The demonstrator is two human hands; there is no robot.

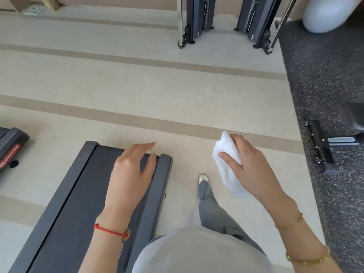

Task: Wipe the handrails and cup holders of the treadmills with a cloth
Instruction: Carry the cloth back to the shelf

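She walks beside the treadmill (59,203), right hand (248,166) gripping the white cloth (226,166), left hand (132,170) relaxed, empty; no handrail in view, so reaching one comes next.

The scene is bright and evenly lit, with soft daylight washing the pale floor (137,79); shadows are faint and diffuse, the clearest lying beside the treadmill deck (59,203); the wide lens bends the floor stripes and tilts the machine frames (197,20) near the top edge; fine detail is soft, slightly smeared throughout.
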